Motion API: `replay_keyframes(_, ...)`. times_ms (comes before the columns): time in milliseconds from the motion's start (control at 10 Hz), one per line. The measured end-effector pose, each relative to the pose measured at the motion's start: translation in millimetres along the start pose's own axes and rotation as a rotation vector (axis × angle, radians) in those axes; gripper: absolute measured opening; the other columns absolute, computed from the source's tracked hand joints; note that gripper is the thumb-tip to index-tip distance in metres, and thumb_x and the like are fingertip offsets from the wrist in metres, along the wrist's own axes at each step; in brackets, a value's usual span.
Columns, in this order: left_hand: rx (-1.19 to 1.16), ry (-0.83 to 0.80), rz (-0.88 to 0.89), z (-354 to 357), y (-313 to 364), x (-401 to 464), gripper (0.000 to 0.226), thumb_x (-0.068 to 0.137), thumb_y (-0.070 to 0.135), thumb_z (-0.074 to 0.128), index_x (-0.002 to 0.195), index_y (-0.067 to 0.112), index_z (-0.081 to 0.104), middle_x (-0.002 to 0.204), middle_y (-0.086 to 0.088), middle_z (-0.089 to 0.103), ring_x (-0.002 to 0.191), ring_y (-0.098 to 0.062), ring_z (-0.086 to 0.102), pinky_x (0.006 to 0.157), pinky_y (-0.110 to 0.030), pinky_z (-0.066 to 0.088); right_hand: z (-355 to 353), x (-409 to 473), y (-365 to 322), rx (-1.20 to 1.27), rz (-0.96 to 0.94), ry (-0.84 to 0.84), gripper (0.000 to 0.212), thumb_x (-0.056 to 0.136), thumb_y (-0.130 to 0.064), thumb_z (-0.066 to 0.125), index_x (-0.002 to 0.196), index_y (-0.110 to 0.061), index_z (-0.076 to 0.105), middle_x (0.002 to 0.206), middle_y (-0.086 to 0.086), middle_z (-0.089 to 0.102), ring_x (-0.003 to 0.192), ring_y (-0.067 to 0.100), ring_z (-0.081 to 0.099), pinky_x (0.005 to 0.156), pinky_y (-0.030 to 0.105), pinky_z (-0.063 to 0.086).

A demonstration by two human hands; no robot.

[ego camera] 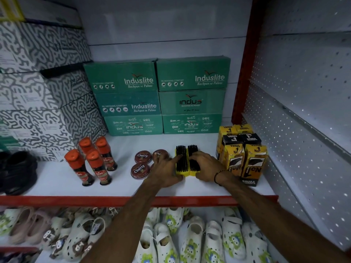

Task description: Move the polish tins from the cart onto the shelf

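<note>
On the white shelf, three polish tins with brown "Cherry" lids are clearly visible, and the left hand covers a spot at about 3 o'clock of the nearest tin where a sliver of a further one may show; whether it is a tin cannot be told. The tins sit flat and close together in a small cluster, apparently so they form a tidy block between the orange-capped bottles at their 9 o'clock and the two yellow-backed brushes at their 3 o'clock. The left hand lies palm-down against the left brush, its grip loose and spread, index finger stretched along the bristles. The right hand rests on the right brush with its fingers curled over the bristle top; neither hand visibly lifts anything, so both seem to be nudging the brushes into line, bristles up so they stand stable on their flat backs. The yellow and black cartons stand just beside the right hand at 3 o'clock, leaving little room that way. Open shelf lies toward 6 o'clock, up to the red front edge, and between the tins and the green boxes at 12 o'clock. No cart is in view.
</note>
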State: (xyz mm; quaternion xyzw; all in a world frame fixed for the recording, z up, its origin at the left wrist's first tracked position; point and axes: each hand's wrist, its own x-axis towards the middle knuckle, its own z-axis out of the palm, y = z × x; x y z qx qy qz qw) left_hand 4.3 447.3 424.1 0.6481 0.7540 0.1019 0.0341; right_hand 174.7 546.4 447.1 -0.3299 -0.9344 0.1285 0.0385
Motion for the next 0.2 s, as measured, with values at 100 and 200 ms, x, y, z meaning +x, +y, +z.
replay_keyframes(100,-0.009,-0.009,0.009,-7.7,-1.3,-0.6,0.096,0.074,0.052,0.067,0.156,0.03,0.023,0.139,-0.016,0.059,0.141,-0.038,0.032,0.116,-0.057,0.015,-10.2,-1.6,-3.9,0.079,-0.013,0.026,0.068,0.077,-0.02,0.072,0.141,-0.018,0.049,0.144,0.007,0.05,0.131,0.03,0.052,0.102,0.042,0.05)
replay_keyframes(200,-0.018,0.022,-0.03,-16.2,-9.8,-0.9,0.099,0.077,0.061,0.064,0.158,0.034,0.013,0.16,-0.012,0.036,0.15,-0.037,0.019,0.121,-0.061,0.009,-19.5,0.1,-6.6,0.077,0.008,0.113,0.071,0.082,-0.027,0.069,0.147,-0.018,0.041,0.154,0.008,0.043,0.14,0.029,0.044,0.111,0.042,0.044)
